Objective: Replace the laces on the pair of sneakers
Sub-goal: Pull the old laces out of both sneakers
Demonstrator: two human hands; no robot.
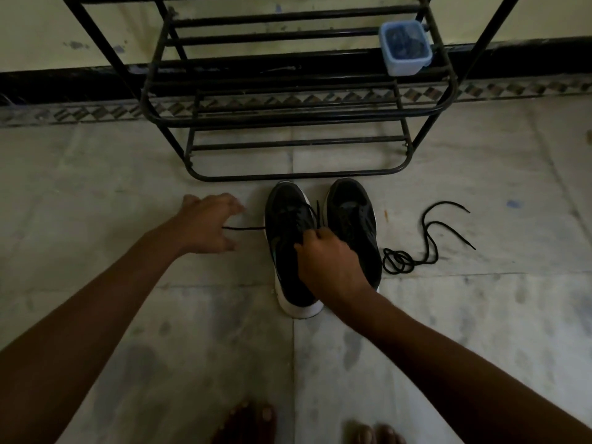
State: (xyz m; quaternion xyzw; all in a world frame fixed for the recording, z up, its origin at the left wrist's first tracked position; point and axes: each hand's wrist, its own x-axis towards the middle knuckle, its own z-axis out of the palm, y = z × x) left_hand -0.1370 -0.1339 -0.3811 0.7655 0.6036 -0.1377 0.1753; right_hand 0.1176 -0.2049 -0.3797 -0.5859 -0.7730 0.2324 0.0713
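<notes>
Two black sneakers with white soles stand side by side on the floor, toes away from me: the left sneaker (286, 238) and the right sneaker (352, 219). My right hand (330, 264) lies over the left sneaker's lacing and pinches its black lace (315, 216) near the eyelets. One end of that lace (246, 229) runs left across the floor to my left hand (206, 222), whose spread, bent fingers hover over it; whether they hold it is unclear. A loose black lace (426, 248) lies coiled on the floor right of the sneakers.
A black metal shoe rack (288, 123) stands against the wall just beyond the sneakers. A blue plastic container (405, 48) sits on its upper right shelf. My bare toes (253, 421) show at the bottom edge. The floor is pale tile.
</notes>
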